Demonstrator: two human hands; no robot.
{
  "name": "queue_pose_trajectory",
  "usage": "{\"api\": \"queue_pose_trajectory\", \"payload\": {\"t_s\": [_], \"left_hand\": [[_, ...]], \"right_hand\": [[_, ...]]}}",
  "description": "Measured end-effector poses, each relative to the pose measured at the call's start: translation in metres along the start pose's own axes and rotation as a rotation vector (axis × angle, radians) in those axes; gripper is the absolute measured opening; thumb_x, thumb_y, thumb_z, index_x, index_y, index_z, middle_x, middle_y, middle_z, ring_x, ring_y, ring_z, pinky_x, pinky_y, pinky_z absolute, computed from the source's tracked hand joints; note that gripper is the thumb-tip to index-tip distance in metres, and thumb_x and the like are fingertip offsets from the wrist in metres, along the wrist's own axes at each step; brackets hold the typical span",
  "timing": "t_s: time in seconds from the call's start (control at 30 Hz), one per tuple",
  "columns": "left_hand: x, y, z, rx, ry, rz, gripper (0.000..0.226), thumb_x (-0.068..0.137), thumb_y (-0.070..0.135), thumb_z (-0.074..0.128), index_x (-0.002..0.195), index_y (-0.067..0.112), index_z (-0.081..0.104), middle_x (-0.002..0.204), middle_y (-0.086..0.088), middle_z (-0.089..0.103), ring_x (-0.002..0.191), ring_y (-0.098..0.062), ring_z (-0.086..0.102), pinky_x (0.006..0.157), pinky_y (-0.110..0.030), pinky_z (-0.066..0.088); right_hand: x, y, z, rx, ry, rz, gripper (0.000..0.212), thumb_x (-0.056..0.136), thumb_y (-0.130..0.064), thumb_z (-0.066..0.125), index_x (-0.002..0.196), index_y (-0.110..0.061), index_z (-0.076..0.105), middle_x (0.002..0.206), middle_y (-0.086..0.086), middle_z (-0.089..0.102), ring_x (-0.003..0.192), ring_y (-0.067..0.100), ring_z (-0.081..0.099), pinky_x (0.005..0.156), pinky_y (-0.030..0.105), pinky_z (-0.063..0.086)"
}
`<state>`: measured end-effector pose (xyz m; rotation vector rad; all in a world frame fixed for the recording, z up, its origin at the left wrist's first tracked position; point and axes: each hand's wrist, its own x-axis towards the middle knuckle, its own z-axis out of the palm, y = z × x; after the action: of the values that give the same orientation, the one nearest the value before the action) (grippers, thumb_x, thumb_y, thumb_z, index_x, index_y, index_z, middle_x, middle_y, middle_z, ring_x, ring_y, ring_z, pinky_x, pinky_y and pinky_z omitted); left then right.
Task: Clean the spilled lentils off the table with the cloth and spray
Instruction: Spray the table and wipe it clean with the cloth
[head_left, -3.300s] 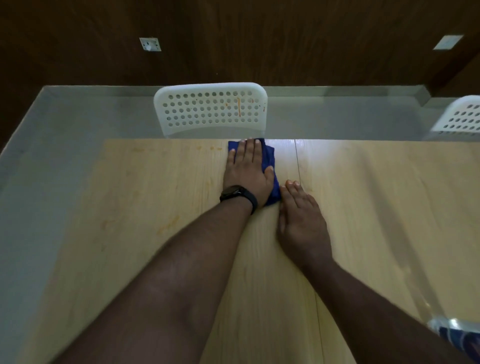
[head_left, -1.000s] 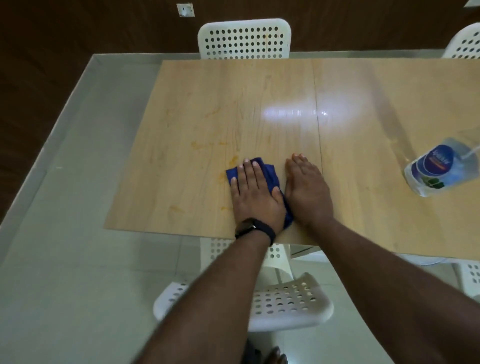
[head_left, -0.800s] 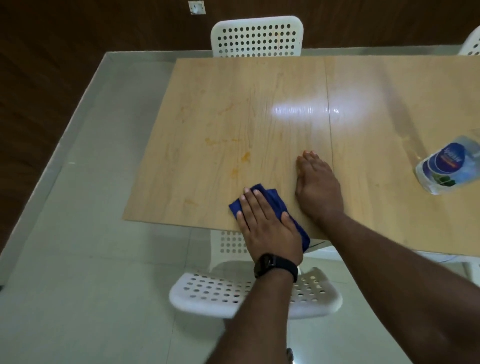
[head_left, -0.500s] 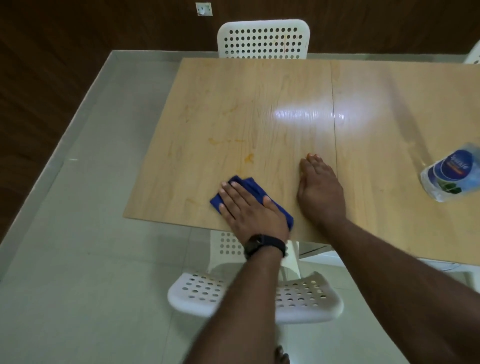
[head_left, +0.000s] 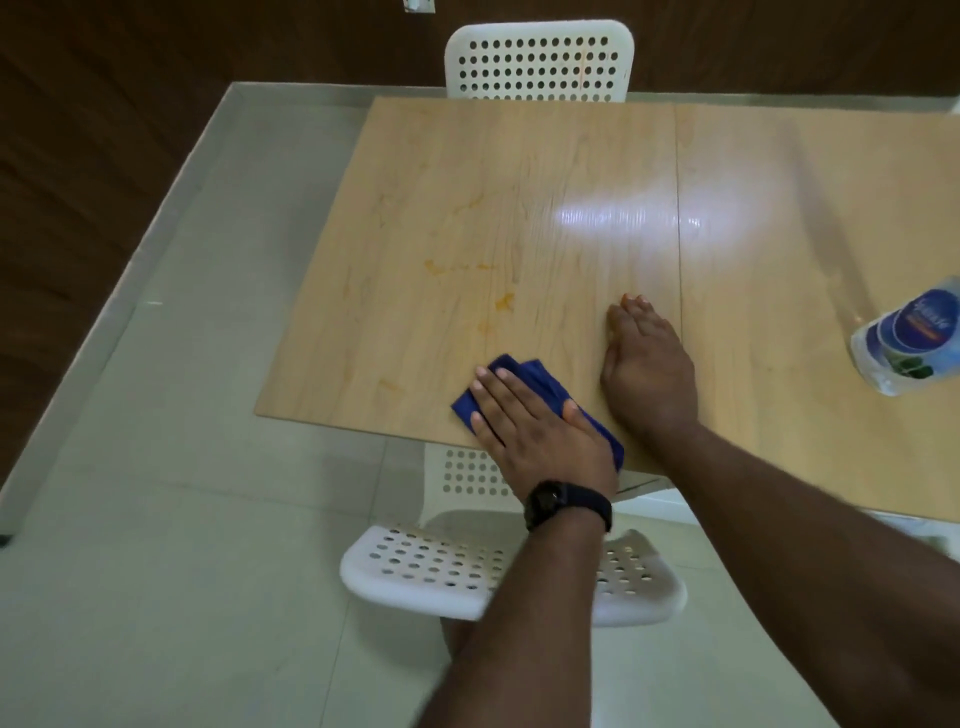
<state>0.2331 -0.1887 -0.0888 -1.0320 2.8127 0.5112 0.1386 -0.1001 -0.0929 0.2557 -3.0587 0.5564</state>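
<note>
Hands flat: left (head_left: 540, 431) presses cloth (head_left: 524, 376) at bench (head_left: 779, 415) edge, right (head_left: 649, 374) bare; smears (head_left: 503, 301) at 12 may spread.

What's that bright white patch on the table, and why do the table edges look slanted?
Head view: the white patch is glare, a light reflected off the glossy table, washing out the wood grain there. Head view: the wide-angle lens skews the table's edges. Head view: the spray bottle at the right border looks soft and is partly cut off.
</note>
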Motion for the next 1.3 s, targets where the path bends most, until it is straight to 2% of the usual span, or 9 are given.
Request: {"api": "queue_pose_trajectory", "payload": {"t_s": [0.1,0.3,0.53,0.8,0.87,0.93,1.07,1.17,1.3], "left_hand": [[-0.028,-0.001,0.008,0.002,-0.033,0.064,0.086,0.105,0.048,0.027,0.161,0.002,-0.018,0.169,-0.016,-0.027,0.158,-0.029,-0.021,0.129,-0.05,-0.004],[0.053,-0.013,0.003,0.09,0.051,-0.005,0.084,0.104,0.051,0.024,0.163,0.0,-0.009,0.171,-0.017,-0.017,0.16,-0.03,-0.012,0.128,-0.05,0.0],[-0.025,-0.022,0.006,0.059,-0.031,0.122,0.083,0.107,0.05,0.021,0.16,0.003,-0.021,0.168,-0.015,-0.03,0.157,-0.028,-0.024,0.129,-0.048,-0.004],[0.049,-0.058,-0.014,-0.022,0.077,-0.215,0.087,0.105,0.053,0.028,0.162,0.001,-0.011,0.171,-0.015,-0.021,0.159,-0.028,-0.015,0.129,-0.048,-0.002],[0.037,-0.058,-0.019,-0.073,0.052,-0.224,0.088,0.104,0.054,0.028,0.162,0.001,-0.011,0.171,-0.015,-0.021,0.159,-0.029,-0.016,0.129,-0.048,-0.001],[0.033,-0.061,-0.021,-0.09,0.04,-0.226,0.088,0.104,0.054,0.029,0.163,0.002,-0.01,0.171,-0.014,-0.022,0.159,-0.028,-0.017,0.129,-0.048,-0.001],[0.08,-0.091,-0.037,-0.087,0.062,-0.346,0.087,0.105,0.053,0.03,0.163,0.002,-0.01,0.171,-0.014,-0.022,0.159,-0.028,-0.017,0.129,-0.047,-0.003],[0.117,-0.12,-0.046,-0.087,0.123,-0.437,0.086,0.106,0.051,0.029,0.162,0.001,-0.011,0.171,-0.015,-0.021,0.159,-0.028,-0.016,0.129,-0.046,-0.003],[0.098,-0.12,-0.043,-0.147,0.155,-0.423,0.085,0.106,0.05,0.03,0.163,0.001,-0.009,0.171,-0.016,-0.02,0.16,-0.029,-0.014,0.129,-0.047,0.004]], "right_hand": [[-0.001,0.002,-0.001,-0.004,0.0,0.003,0.049,0.111,-0.028,0.037,0.158,-0.014,0.042,0.166,0.007,0.038,0.156,0.021,0.029,0.129,0.04,0.022],[0.0,0.003,0.001,-0.002,-0.005,0.008,0.05,0.111,-0.03,0.039,0.159,-0.016,0.04,0.167,0.005,0.036,0.157,0.02,0.027,0.127,0.038,0.019],[0.0,0.005,0.0,0.003,-0.009,-0.009,0.05,0.111,-0.031,0.039,0.158,-0.015,0.041,0.166,0.006,0.038,0.156,0.021,0.029,0.127,0.039,0.021],[-0.006,0.006,0.002,-0.001,-0.023,-0.028,0.054,0.111,-0.039,0.034,0.16,-0.018,0.037,0.168,0.004,0.034,0.157,0.021,0.027,0.128,0.043,0.022],[-0.014,-0.013,0.001,0.01,-0.035,-0.068,0.051,0.111,-0.035,0.037,0.159,-0.016,0.04,0.166,0.007,0.037,0.155,0.023,0.031,0.127,0.045,0.025],[-0.023,-0.045,0.01,-0.001,-0.07,-0.203,0.047,0.109,-0.028,0.046,0.154,-0.014,0.048,0.162,0.008,0.045,0.15,0.025,0.041,0.123,0.044,0.032],[-0.022,-0.1,0.04,0.099,-0.147,-0.453,0.038,0.103,-0.021,0.059,0.139,-0.013,0.065,0.149,0.006,0.06,0.132,0.025,0.061,0.107,0.04,0.049],[-0.007,-0.132,0.051,0.156,-0.171,-0.48,0.038,0.105,-0.024,0.053,0.139,-0.015,0.065,0.148,0.003,0.061,0.13,0.023,0.062,0.108,0.039,0.051],[0.012,-0.173,0.061,0.171,-0.201,-0.53,0.051,0.103,-0.034,0.037,0.142,-0.015,0.064,0.151,0.002,0.059,0.134,0.02,0.059,0.111,0.039,0.049]]}}
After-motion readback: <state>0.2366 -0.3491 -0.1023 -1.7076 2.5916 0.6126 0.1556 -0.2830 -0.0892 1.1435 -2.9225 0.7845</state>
